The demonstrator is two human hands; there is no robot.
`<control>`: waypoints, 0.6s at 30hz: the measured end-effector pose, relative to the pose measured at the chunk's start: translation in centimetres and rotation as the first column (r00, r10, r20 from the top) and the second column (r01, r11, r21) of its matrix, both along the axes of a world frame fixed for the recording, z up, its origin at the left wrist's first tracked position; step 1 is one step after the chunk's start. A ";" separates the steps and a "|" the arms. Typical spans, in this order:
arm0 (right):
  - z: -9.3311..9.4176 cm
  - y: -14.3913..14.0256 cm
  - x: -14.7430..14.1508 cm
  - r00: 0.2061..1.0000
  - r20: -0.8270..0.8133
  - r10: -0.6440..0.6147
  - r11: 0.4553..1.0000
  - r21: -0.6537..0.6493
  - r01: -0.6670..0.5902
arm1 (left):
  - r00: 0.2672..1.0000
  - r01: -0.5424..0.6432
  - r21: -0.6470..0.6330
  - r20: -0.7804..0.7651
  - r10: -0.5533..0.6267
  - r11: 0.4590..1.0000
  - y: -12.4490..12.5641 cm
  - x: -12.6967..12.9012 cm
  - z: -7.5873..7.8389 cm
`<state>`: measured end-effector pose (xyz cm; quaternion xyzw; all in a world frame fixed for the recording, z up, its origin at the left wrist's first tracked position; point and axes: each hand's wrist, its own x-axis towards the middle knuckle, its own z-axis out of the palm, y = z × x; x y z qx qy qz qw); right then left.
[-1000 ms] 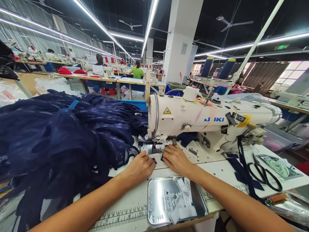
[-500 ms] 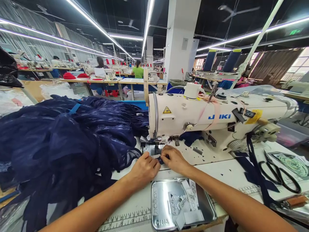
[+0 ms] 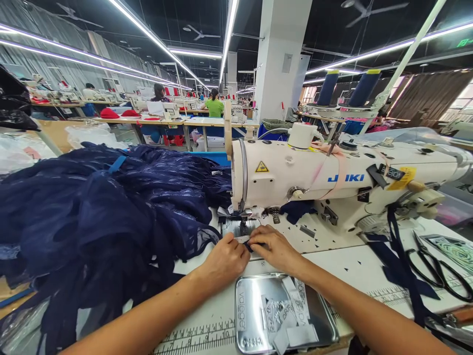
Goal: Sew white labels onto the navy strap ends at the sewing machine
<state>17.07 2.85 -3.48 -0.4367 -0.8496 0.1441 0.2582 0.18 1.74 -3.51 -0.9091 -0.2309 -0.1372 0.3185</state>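
Both hands meet just in front of the needle area of a white sewing machine (image 3: 310,170). My left hand (image 3: 228,255) is closed, its fingers curled on a small dark navy fabric strip (image 3: 249,245). From the other side my right hand (image 3: 274,248) pinches that strip between thumb and fingers. A thin white piece, perhaps a label (image 3: 243,239), shows between the hands; most of it is covered. The presser foot (image 3: 243,227) stands just beyond the fingertips, above the metal plate.
A large heap of navy garments (image 3: 111,212) covers the left side. Nearer me lies a metal tray (image 3: 251,340) with loose white labels (image 3: 284,310). Black scissors (image 3: 436,266) and navy strips (image 3: 401,266) lie at right. People sit at machines farther back.
The whole view has shifted slightly, with the scene moving a little to the right. My right fingers have straightened somewhat on the strip; both hands stay by the presser foot.
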 end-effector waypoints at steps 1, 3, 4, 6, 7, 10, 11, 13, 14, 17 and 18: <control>0.1 -0.4 0.0 0.998 0.061 0.016 0.999 0.038 -0.018 | 1.000 -0.004 -0.017 -0.003 0.004 1.000 0.0 0.0 0.0; 0.1 -1.3 -0.4 0.972 0.234 0.005 0.988 0.146 -0.040 | 1.000 -0.018 -0.069 -0.003 0.018 0.997 0.0 0.1 0.0; 0.1 -1.8 -0.7 0.945 0.326 -0.020 0.979 0.200 -0.049 | 1.000 -0.024 -0.102 0.001 0.024 0.994 0.0 0.0 0.1; 0.0 -2.4 -1.2 0.880 0.471 -0.069 0.957 0.280 -0.075 | 0.998 -0.039 -0.176 0.039 0.046 0.984 -0.1 -0.5 0.6; 0.0 -2.6 -1.3 0.852 0.519 -0.073 0.949 0.299 -0.101 | 0.996 -0.044 -0.216 0.068 0.060 0.975 -0.1 -0.9 1.0; 0.3 -1.8 -0.6 0.799 0.602 0.006 0.919 0.311 -0.242 | 0.984 -0.034 -0.344 0.154 0.092 0.938 -0.3 -2.7 2.5; 0.4 -1.2 -0.2 0.782 0.621 0.046 0.901 0.313 -0.302 | 0.981 -0.026 -0.380 0.169 0.097 0.925 -0.3 -3.4 2.9; 0.8 0.1 0.7 0.753 0.648 0.111 0.859 0.319 -0.401 | 0.981 -0.009 -0.428 0.171 0.090 0.904 -0.1 -4.4 3.4; 1.0 0.6 1.1 0.743 0.656 0.133 0.842 0.321 -0.434 | 0.982 -0.006 -0.440 0.167 0.089 0.898 0.1 -4.7 3.5; 1.0 1.5 1.6 0.746 0.650 0.141 0.832 0.331 -0.445 | 0.985 -0.005 -0.453 0.150 0.082 0.891 1.2 -4.7 2.8; 0.8 1.6 1.6 0.757 0.640 0.132 0.836 0.339 -0.432 | 0.986 0.002 -0.457 0.149 0.075 0.889 1.7 -4.4 2.4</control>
